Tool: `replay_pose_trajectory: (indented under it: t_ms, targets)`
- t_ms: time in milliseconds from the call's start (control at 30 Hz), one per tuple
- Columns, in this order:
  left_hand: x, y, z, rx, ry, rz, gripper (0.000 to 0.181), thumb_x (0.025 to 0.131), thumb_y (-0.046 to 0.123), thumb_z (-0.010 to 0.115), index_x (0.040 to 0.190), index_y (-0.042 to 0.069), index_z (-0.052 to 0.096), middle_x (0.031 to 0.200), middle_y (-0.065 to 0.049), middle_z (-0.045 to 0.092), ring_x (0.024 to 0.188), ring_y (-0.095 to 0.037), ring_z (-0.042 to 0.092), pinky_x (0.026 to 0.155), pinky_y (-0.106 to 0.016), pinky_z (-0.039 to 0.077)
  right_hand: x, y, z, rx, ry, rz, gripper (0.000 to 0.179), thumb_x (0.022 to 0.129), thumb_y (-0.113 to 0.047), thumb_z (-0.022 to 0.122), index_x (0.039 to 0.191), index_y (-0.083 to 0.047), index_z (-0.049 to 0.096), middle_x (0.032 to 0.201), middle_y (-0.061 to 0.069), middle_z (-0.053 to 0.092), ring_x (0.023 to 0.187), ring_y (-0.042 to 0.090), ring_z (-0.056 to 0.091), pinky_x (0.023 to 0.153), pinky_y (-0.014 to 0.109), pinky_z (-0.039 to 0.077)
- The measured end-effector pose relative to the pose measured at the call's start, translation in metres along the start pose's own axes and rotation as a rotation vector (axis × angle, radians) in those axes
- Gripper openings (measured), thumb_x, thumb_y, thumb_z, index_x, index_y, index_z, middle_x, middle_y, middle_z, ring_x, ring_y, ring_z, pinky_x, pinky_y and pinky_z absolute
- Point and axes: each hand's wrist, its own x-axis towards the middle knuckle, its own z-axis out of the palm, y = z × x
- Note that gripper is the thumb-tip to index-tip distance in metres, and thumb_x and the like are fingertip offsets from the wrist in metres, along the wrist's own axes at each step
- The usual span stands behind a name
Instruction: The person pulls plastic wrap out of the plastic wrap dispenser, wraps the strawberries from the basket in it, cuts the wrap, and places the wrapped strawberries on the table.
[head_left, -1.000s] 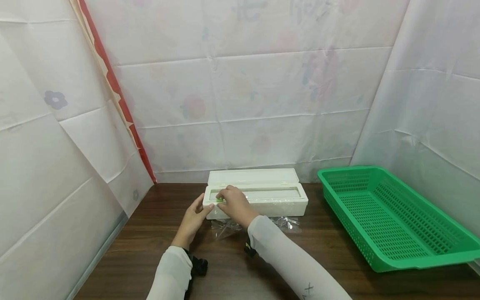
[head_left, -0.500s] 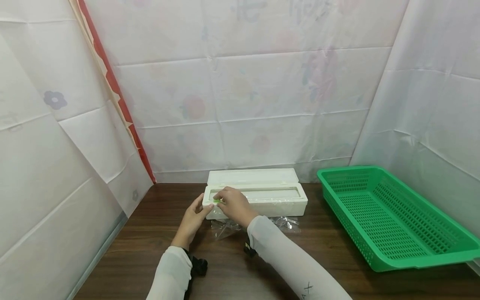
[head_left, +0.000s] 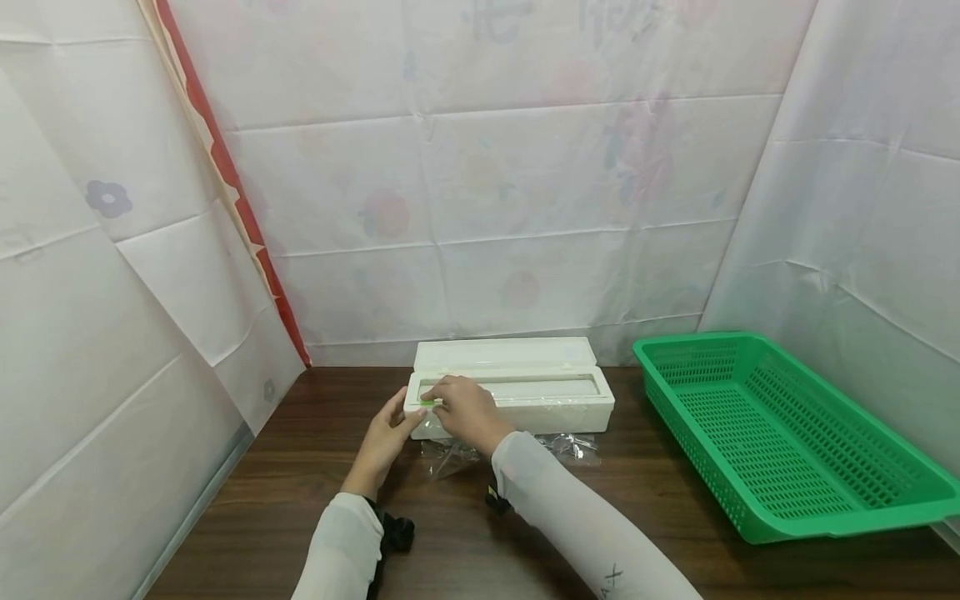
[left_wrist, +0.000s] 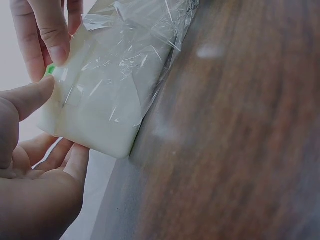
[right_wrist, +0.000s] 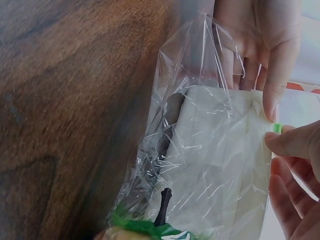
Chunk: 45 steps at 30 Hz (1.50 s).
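Note:
A long white cling film dispenser (head_left: 558, 418) lies on the table with its lid (head_left: 506, 353) raised at the back. My left hand (head_left: 385, 433) grips its left end, thumb on the front edge and fingers around the end. My right hand (head_left: 468, 410) pinches a small green slide cutter (head_left: 427, 402) on the front edge, close beside the left thumb. Clear cling film (left_wrist: 135, 65) drapes down the front onto the table. In the right wrist view, a dark stem (right_wrist: 164, 207) on a green and pale yellow thing shows at the bottom edge; the rest is cut off.
A green perforated plastic basket (head_left: 795, 442) stands on the right of the brown wooden table (head_left: 450, 542). White printed sheeting (head_left: 480, 192) hangs behind and at both sides, close behind the raised lid.
My right fingers have slid the green slide cutter a little to the left along the dispenser's front edge, toward the left thumb. The left hand and dispenser stay in place.

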Motion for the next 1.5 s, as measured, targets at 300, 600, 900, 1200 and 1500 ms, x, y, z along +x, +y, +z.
replay_pose_trajectory:
  t_ms: [300, 600, 900, 1200, 1500]
  targets:
    - [-0.001, 0.000, 0.000, -0.002, -0.002, -0.007, 0.080, 0.085, 0.045, 0.063, 0.148, 0.016, 0.023, 0.148, -0.017, 0.030, 0.132, -0.031, 0.029, 0.105, -0.054, 0.032, 0.000, -0.001, 0.000, -0.020, -0.006, -0.015, 0.028, 0.087, -0.012, 0.063, 0.110, -0.027, 0.069, 0.111, -0.008, 0.066, 0.091, 0.008, 0.058, 0.061, 0.022, 0.053]
    - [-0.003, 0.006, -0.001, -0.010, -0.014, -0.022, 0.079, 0.087, 0.042, 0.062, 0.149, 0.016, 0.020, 0.149, -0.018, 0.028, 0.133, -0.033, 0.026, 0.106, -0.055, 0.029, 0.000, 0.001, 0.002, -0.035, 0.011, -0.043, 0.030, 0.086, -0.011, 0.064, 0.110, -0.028, 0.070, 0.113, -0.009, 0.066, 0.097, 0.008, 0.058, 0.067, 0.026, 0.055]
    - [-0.004, 0.007, -0.001, -0.009, -0.020, -0.023, 0.080, 0.087, 0.041, 0.063, 0.149, 0.015, 0.019, 0.149, -0.019, 0.027, 0.133, -0.033, 0.025, 0.106, -0.056, 0.028, 0.000, 0.002, 0.004, -0.051, 0.014, -0.067, 0.031, 0.086, -0.011, 0.064, 0.111, -0.029, 0.069, 0.116, -0.010, 0.065, 0.099, 0.009, 0.057, 0.061, 0.024, 0.054]
    - [0.001, 0.000, -0.001, -0.021, -0.024, -0.025, 0.081, 0.086, 0.040, 0.064, 0.149, 0.014, 0.019, 0.149, -0.019, 0.028, 0.133, -0.033, 0.026, 0.107, -0.054, 0.028, -0.001, -0.002, 0.000, -0.097, -0.002, -0.096, 0.040, 0.088, -0.006, 0.057, 0.115, -0.035, 0.066, 0.118, -0.014, 0.063, 0.097, 0.010, 0.057, 0.041, 0.017, 0.040]
    - [0.001, 0.001, -0.001, -0.012, -0.019, -0.032, 0.084, 0.084, 0.046, 0.064, 0.149, 0.016, 0.020, 0.150, -0.018, 0.026, 0.133, -0.033, 0.025, 0.107, -0.056, 0.027, 0.000, -0.004, 0.000, -0.120, -0.018, -0.112, 0.041, 0.088, -0.006, 0.055, 0.117, -0.034, 0.065, 0.121, -0.013, 0.062, 0.096, 0.013, 0.058, 0.037, 0.018, 0.035]
